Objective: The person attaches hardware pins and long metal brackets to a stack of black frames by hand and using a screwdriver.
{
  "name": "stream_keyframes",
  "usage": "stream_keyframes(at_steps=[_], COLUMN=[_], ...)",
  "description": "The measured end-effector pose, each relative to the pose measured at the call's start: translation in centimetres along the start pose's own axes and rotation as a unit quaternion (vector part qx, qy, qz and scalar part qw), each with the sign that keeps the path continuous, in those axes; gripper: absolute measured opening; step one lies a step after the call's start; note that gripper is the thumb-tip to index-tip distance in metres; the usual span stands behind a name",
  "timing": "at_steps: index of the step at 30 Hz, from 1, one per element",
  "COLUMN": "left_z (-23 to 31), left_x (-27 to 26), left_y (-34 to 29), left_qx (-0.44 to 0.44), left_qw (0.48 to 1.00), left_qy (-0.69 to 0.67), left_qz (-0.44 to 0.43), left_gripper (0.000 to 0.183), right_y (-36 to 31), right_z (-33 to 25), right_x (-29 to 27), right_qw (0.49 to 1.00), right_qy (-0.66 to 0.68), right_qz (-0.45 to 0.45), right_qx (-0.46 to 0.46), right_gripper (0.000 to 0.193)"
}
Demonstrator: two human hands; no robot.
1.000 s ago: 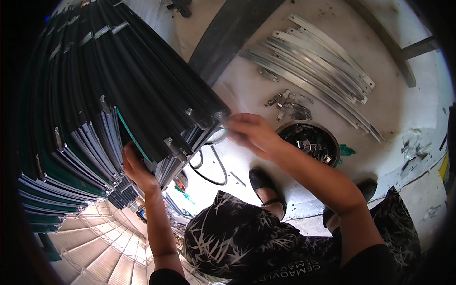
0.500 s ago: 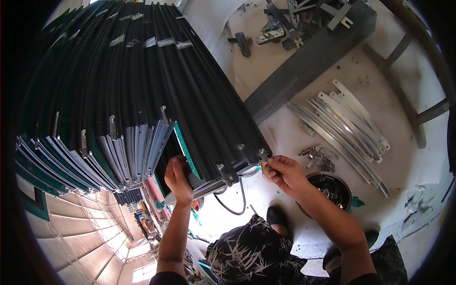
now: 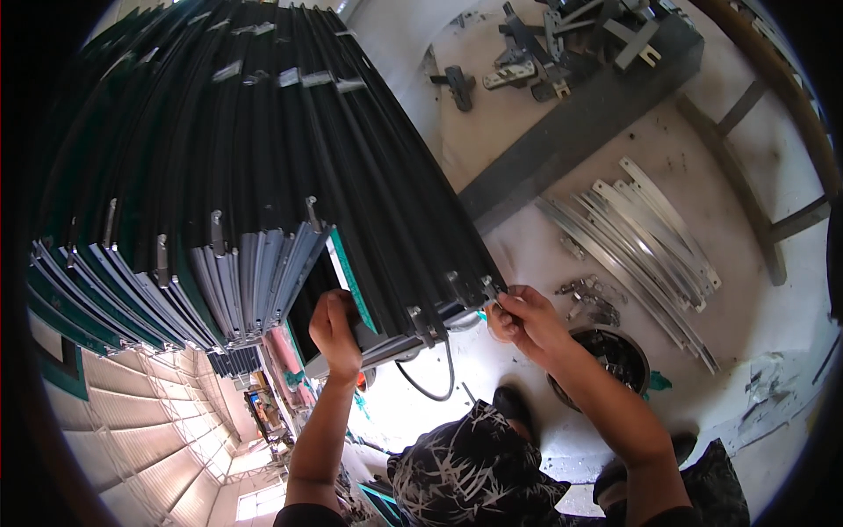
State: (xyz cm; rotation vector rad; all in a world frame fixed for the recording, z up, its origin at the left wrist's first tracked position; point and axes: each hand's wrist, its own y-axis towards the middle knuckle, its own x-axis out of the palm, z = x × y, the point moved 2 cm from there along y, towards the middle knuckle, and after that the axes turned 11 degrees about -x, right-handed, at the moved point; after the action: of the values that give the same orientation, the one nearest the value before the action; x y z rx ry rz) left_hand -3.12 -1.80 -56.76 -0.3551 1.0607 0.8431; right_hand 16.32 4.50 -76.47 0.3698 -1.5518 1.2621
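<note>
A tight row of black metal frames (image 3: pixel 386 193) fills the left and middle of the view, standing on edge. My left hand (image 3: pixel 336 334) is closed round the near end of one of them, beside a green strip (image 3: pixel 349 285); some of its fingers are hidden. At the near right corner of the outermost frame, my right hand (image 3: pixel 531 323) pinches a small metal fitting (image 3: pixel 492 288) between thumb and forefinger. Two similar small metal fittings (image 3: pixel 452 283) stick out from the frame ends between my hands. Under them hangs a dark looped cable (image 3: pixel 430 393).
Silver flat bars (image 3: pixel 645 237) lie in a fanned pile to the right, near loose metal fittings (image 3: pixel 590 299). A round bowl (image 3: pixel 645 362) of dark parts stands below my right forearm. Beyond a thick grey beam (image 3: pixel 571 140) lie black hinge-like parts (image 3: pixel 544 53).
The view has shifted slightly, so the whole scene sits a little lower and to the right. Both hands keep their places on the frames.
</note>
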Motion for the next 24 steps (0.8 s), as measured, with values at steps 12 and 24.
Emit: stream_keyframes(at_steps=[12,24], left_z=[-1.5,-0.5], left_x=[-0.8,-0.3], left_y=[0.3,0.4], left_qx=[0.02,0.074], left_qw=[0.998,0.995], left_qy=[0.055,0.066], left_qz=[-0.039,0.009], left_gripper=[0.032,0.04], right_y=[-0.2,-1.0], right_z=[-0.3,1.3], right_x=[0.8,-0.3], right_qw=[0.999,0.998], right_qy=[-0.034,-0.032], right_qz=[0.003,0.006], right_qx=[-0.018,-0.057], right_gripper=[0.019,0.022])
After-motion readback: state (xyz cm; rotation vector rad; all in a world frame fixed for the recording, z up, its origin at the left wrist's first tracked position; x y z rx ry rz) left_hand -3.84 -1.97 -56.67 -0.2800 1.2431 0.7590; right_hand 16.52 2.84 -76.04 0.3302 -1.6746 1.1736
